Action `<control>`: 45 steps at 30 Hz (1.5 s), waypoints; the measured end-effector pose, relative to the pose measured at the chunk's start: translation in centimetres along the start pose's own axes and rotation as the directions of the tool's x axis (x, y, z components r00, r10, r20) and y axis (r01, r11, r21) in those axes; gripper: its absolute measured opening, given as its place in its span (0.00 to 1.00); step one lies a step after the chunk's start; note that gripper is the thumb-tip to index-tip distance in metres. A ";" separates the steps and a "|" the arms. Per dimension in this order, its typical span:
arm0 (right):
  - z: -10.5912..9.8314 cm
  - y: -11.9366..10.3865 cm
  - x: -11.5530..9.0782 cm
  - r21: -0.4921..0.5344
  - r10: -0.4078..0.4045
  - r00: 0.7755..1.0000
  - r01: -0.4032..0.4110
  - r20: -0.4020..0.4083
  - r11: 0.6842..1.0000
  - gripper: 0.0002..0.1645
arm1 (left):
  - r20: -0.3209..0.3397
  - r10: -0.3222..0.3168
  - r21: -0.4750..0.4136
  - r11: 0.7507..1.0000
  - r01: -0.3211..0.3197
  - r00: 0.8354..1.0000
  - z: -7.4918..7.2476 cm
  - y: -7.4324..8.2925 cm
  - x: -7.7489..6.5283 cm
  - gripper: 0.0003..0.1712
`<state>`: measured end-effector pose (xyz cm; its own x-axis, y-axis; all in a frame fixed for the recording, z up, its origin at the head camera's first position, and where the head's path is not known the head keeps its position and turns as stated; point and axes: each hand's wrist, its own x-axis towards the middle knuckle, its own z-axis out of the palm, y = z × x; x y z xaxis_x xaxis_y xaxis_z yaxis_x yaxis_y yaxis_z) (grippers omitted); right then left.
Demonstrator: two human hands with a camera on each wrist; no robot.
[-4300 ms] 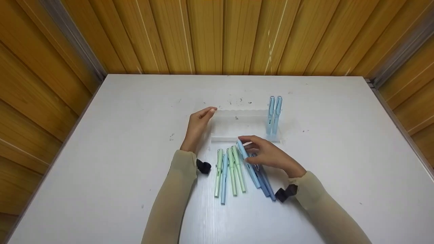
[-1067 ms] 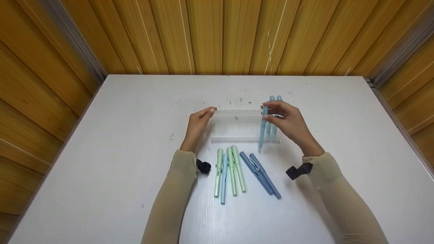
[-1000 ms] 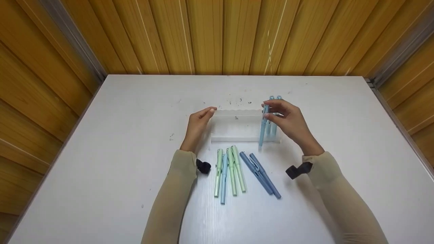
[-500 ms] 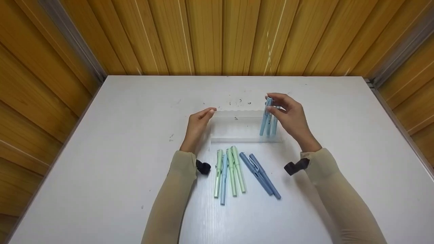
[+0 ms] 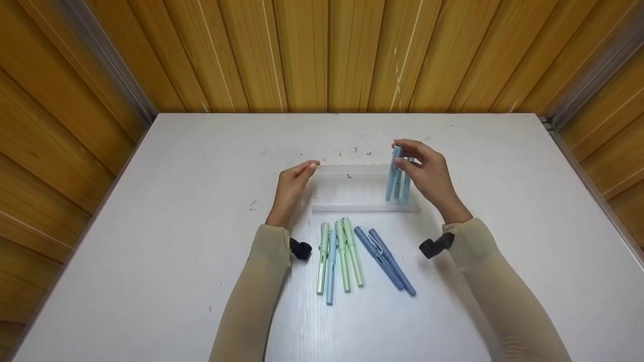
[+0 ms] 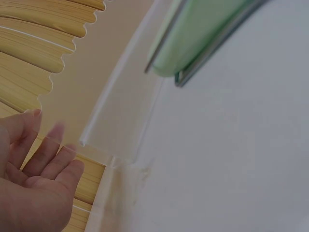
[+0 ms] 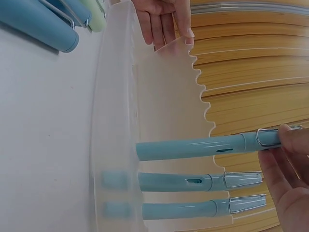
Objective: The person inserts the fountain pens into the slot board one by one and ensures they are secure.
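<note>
A frosted clear plastic pen stand (image 5: 347,206) with a scalloped back edge sits mid-table. My left hand (image 5: 293,191) pinches its back left corner between thumb and fingers. My right hand (image 5: 428,173) grips a light blue pen (image 7: 193,147) by its clipped cap, over the stand's right part. In the right wrist view this pen's lower end is right at the edge of the stand's front wall. Two more light blue pens, a nearer one (image 7: 166,182) and an outer one (image 7: 178,210), stand in the slots alongside, their lower ends showing through the frosted wall.
In front of the stand lie several light green pens (image 5: 345,259), with a light blue pen (image 5: 331,271) among them. Two dark blue pens (image 5: 385,259) lie slanted to their right. Wooden panels (image 5: 302,55) rise behind the white table (image 5: 201,201).
My right hand has picked the light blue pen off the table, carried it to the stand's right side, then raised it beside the two standing pens. My left hand has stayed at the corner.
</note>
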<state>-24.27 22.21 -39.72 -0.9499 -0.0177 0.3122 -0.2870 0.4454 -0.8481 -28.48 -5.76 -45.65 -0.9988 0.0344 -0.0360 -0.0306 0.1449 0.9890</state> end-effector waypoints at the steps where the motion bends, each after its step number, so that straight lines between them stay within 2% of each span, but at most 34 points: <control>1: 0.0 0.0 0.0 -0.003 0.002 1.000 -0.002 -0.002 1.000 0.25 | 0.000 -0.001 0.000 1.000 0.001 1.000 0.0 0.0 0.0 0.19; 15: 0.6 0.5 0.0 -0.096 -0.013 1.000 0.015 0.015 0.995 0.23 | 0.002 -0.004 0.000 1.000 0.004 1.000 0.0 -0.1 0.0 0.19; 23: 0.6 0.6 0.0 -0.131 -0.093 0.996 0.094 0.017 0.987 0.24 | 0.017 -0.008 -0.020 1.000 0.009 1.000 0.0 0.0 0.0 0.19; 27: 0.7 0.5 0.1 -0.211 -0.152 0.988 0.154 0.028 0.965 0.25 | 0.009 -0.017 -0.009 1.000 0.017 1.000 0.0 0.0 0.1 0.19; 33: 0.5 0.5 0.3 -0.336 -0.228 0.972 0.235 0.061 0.912 0.25 | 0.009 -0.040 -0.007 0.999 0.040 0.999 0.0 0.0 0.0 0.19; 41: 0.2 0.7 0.9 -0.386 -0.254 0.960 0.281 0.119 0.879 0.26 | 0.008 -0.044 -0.012 0.999 0.044 0.999 0.0 0.0 0.0 0.19; 45: 0.1 1.0 1.2 -0.388 -0.262 0.956 0.293 0.134 0.874 0.26 | 0.011 -0.031 -0.013 0.999 0.031 0.999 0.0 0.0 0.1 0.19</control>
<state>-25.72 22.53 -40.19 -0.8494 -0.2533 0.4630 -0.4814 0.7313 -0.4831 -28.57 -5.78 -45.67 -0.9968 0.0408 -0.0684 -0.0625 0.1326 0.9892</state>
